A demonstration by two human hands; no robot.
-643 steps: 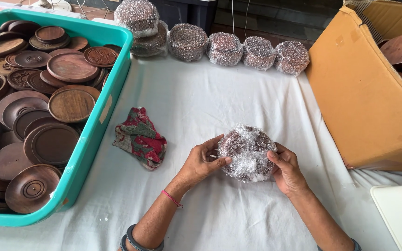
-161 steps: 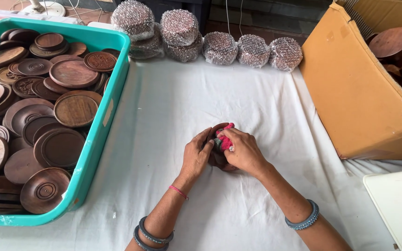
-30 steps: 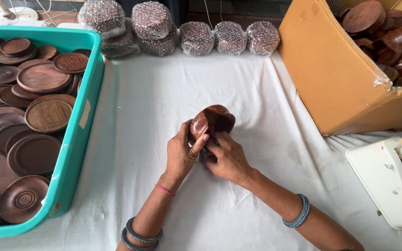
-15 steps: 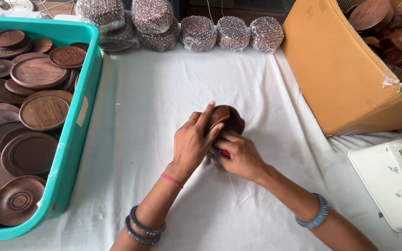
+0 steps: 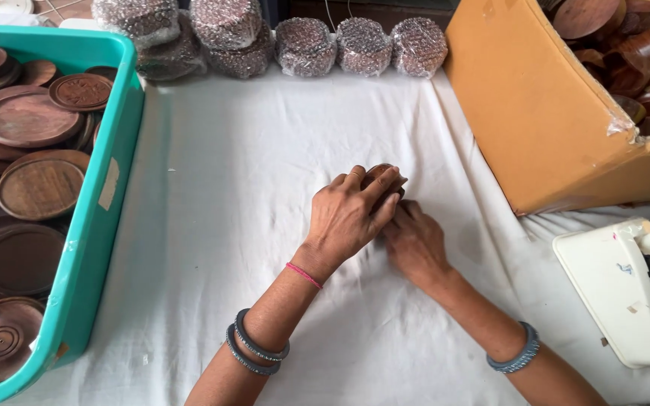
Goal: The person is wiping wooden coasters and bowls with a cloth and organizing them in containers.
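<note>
My left hand (image 5: 349,214) lies over a small stack of round dark wooden dishes (image 5: 380,174) on the white cloth (image 5: 250,188), fingers curled over its top. My right hand (image 5: 415,242) presses against the stack's near side, partly tucked under the left hand. Most of the stack is hidden by my hands; only a brown rim shows at the far edge.
A teal plastic crate (image 5: 103,203) full of wooden plates (image 5: 39,188) stands at the left. Several bubble-wrapped bundles (image 5: 306,43) line the far edge. A tilted cardboard box (image 5: 551,120) with wooden bowls sits at the right, a white tape dispenser (image 5: 633,289) near it.
My left hand has come down flatter over the dishes, covering more of them. The right hand stays at the near side. The view has shifted slightly.
</note>
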